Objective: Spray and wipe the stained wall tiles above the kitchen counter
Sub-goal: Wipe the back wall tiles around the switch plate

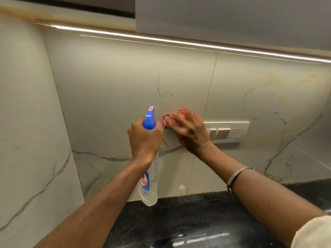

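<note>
My left hand point(144, 138) grips the neck of a clear spray bottle point(149, 187) with a blue trigger head point(150, 117), its nozzle pointing at the wall. My right hand point(189, 130) presses a pink cloth point(172, 116) flat against the marble-look wall tiles point(114, 90), just right of the nozzle. A brownish-yellow stain point(164, 143) shows on the tile below and between my hands. More yellow stains point(274, 81) mark the tile at the upper right.
A cream switch plate point(231, 130) sits on the wall directly right of my right hand. The black stone counter point(197, 221) runs below. An overhead cabinet point(232, 18) with a light strip point(179, 42) hangs above. A side wall point(26, 122) closes the left.
</note>
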